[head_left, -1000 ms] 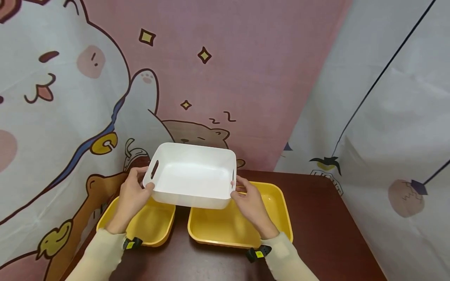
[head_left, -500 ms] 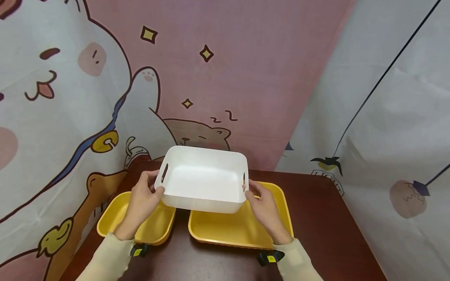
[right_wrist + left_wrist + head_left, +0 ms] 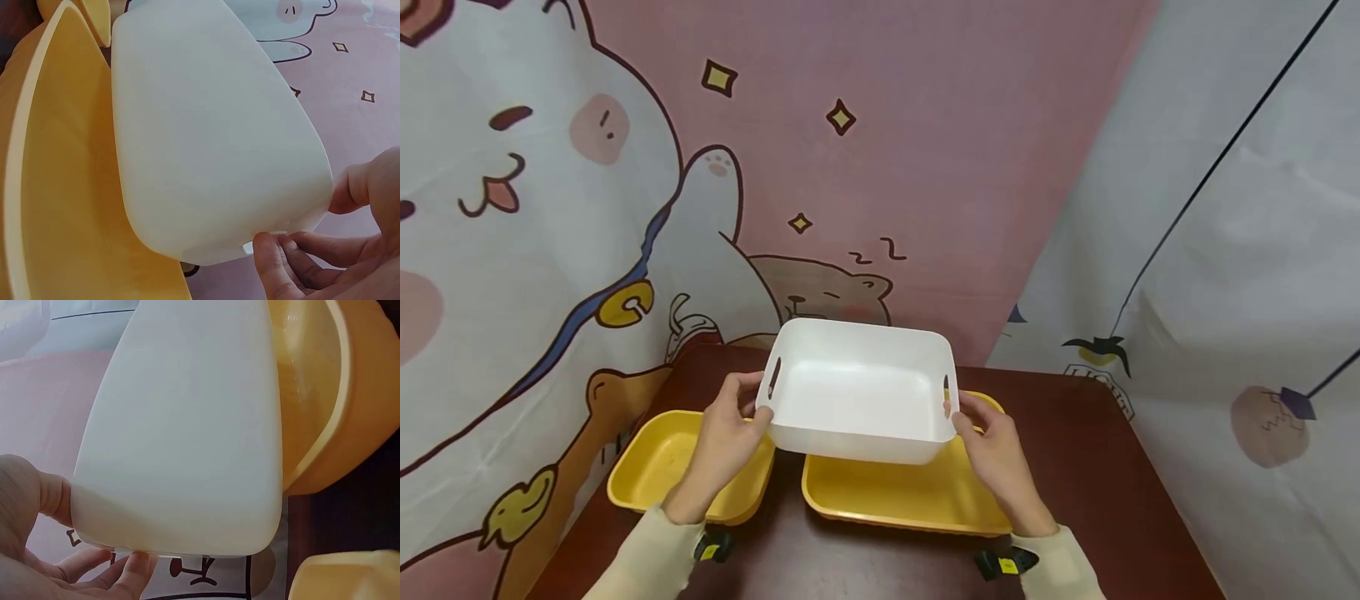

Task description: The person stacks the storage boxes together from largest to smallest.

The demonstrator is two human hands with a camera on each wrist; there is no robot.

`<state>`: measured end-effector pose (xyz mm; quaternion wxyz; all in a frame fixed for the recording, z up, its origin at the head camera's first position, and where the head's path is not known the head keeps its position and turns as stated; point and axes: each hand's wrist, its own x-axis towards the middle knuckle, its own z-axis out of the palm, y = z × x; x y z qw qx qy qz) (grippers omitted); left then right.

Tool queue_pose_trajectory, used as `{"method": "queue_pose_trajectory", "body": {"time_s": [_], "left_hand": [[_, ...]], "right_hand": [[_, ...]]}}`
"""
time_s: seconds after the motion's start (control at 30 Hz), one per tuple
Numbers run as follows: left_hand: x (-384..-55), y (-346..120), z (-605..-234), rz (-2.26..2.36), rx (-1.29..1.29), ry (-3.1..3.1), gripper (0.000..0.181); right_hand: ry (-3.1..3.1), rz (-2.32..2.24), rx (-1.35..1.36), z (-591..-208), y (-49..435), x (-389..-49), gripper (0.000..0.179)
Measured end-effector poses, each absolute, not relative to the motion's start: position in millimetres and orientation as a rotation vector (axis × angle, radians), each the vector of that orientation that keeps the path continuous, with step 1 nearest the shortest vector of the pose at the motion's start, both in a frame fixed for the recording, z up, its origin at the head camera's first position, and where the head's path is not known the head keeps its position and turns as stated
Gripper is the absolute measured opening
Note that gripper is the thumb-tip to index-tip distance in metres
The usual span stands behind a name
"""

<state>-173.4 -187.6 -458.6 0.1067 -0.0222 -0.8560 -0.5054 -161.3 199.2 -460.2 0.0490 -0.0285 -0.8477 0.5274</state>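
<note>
A white plastic storage basket [image 3: 861, 392] with slotted handles hangs in the air, its inside facing the head camera and nothing in it. My left hand [image 3: 727, 437] grips its left end, thumb at the near rim and fingers by the handle slot. At the right end my right hand [image 3: 996, 450] holds it the same way. Both wrist views show the basket's smooth outer underside [image 3: 181, 431], with the right fingertips [image 3: 269, 256] pressed beside the slot. Below and partly covered by the basket lies the larger yellow tray [image 3: 895, 496].
A smaller yellow tray [image 3: 658, 467] stands on the left of the dark brown table [image 3: 1112, 500], behind my left forearm. A printed cartoon cloth [image 3: 940, 167] rises right behind the table, and a pale cloth [image 3: 1240, 250] borders its right side.
Both hands have carried the white basket to the right and slightly down, so it covers less of the smaller tray. The grip is unchanged and the yellow trays have stayed put.
</note>
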Motion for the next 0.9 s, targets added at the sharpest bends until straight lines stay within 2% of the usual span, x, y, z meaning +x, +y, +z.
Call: {"method": "queue_pose_trajectory", "body": {"time_s": [0.47,0.9], "left_hand": [[-166.2,-165.2,-464.3,-1.619,-0.123,-2.472,0.052],[-160.2,-153.9,-471.2,-1.616,-0.122,-2.504,0.062]], "right_hand": [[-2.604,1.623,-0.198,-464.2,224.6,-151.0,0.049],[-2.625,1.572,-0.211,-466.8,240.4,-143.7,0.050]]}}
